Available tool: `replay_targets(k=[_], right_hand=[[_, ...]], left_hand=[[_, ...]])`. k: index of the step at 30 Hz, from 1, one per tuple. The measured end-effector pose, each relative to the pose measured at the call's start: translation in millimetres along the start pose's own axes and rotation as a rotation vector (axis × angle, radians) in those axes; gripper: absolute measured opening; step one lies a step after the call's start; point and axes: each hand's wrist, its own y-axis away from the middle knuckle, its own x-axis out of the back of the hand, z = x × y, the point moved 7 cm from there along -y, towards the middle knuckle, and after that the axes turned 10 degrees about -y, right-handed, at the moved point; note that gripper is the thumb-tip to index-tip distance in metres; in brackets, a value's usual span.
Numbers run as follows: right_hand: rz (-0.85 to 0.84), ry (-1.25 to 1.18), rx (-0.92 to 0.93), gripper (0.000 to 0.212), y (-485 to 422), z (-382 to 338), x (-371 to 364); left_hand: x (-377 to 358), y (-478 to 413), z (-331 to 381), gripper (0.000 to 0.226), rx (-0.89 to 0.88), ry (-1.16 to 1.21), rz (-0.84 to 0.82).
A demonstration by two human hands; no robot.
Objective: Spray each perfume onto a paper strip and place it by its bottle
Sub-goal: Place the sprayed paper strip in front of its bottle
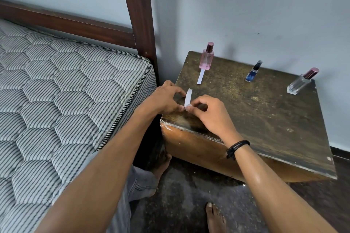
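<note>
Scuffed wooden table (255, 119) by quilted mattress (66, 91). Over its near left corner, curved white paper strip (188, 96), lower end pinched tight between left hand (166, 98) and right hand (210, 113) fingertips.

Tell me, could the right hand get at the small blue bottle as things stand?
Probably yes: only bare tabletop lies between the right hand and the blue bottle. But with the left hand it is pinching a paper strip, so it would likely have to let go first.
</note>
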Motion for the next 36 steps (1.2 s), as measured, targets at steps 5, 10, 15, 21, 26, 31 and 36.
replay_targets(k=[5,10,15,21,26,31,36], right_hand=[[0.033,-0.21,-0.068,0.009,0.1,-0.4,5.6],[0.099,-0.245,-0.091,0.011,0.3,-1.4,14.1],[0.137,-0.279,-0.106,0.012,1.2,-2.6,19.9],[0.186,-0.346,-0.111,0.015,3.3,-6.0,28.2],[0.279,-0.388,-0.121,0.008,3.8,-3.6,41.6],[0.338,-0.396,-0.138,0.007,3.0,0.7,50.0],[0.375,-0.382,-0.131,0.012,2.8,1.3,53.5]], left_hand=[[2.5,-1.7,0.4,0.036,0.012,0.029,0.055],[1.1,-2.3,5.0,0.04,0.003,0.015,0.123],[-1.2,-4.5,7.4,0.036,0.013,-0.01,0.202],[-5.7,-7.8,10.0,0.026,0.031,-0.004,0.251],[-8.8,-9.5,14.3,0.025,0.043,0.013,0.238],[-10.8,-9.9,16.4,0.041,0.041,-0.004,0.213],[-12.0,-12.2,15.2,0.042,0.031,0.014,0.197]])
